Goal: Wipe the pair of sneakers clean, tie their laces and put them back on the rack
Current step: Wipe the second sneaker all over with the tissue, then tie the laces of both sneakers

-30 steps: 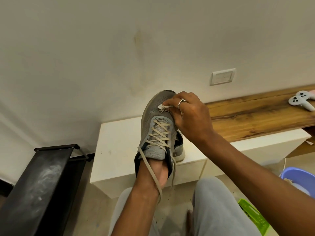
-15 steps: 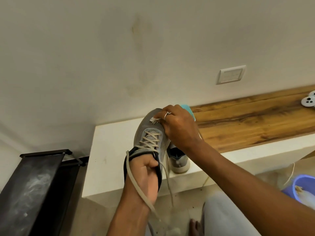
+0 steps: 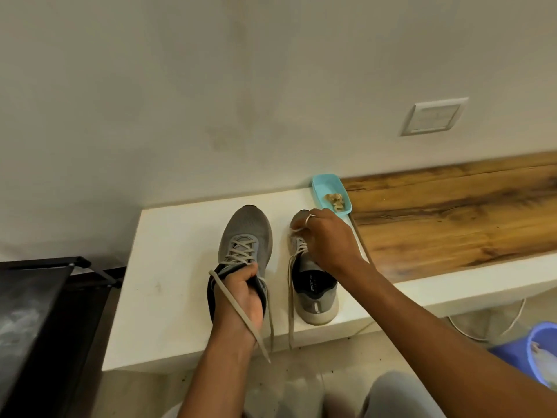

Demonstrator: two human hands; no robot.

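Note:
Two grey sneakers are on the white ledge (image 3: 168,285). My left hand (image 3: 241,300) is pushed into the collar of the left sneaker (image 3: 245,236) and grips it; its beige laces hang loose over my wrist. The right sneaker (image 3: 315,292) stands beside it with untied laces trailing over the ledge's front edge. Over that sneaker's toe, my right hand (image 3: 327,239) pinches a small white wipe (image 3: 297,229). The hand hides most of the toe.
A teal tray (image 3: 324,185) with used scraps sits behind the right sneaker, at the start of a wooden counter (image 3: 452,212). The black shoe rack (image 3: 39,321) stands at the left. A blue bucket (image 3: 539,351) is on the floor at right. My knees show below.
The left sneaker came down from mid-air and rests on the ledge beside the other one. My right hand left its toe and moved with the wipe to the right sneaker's toe.

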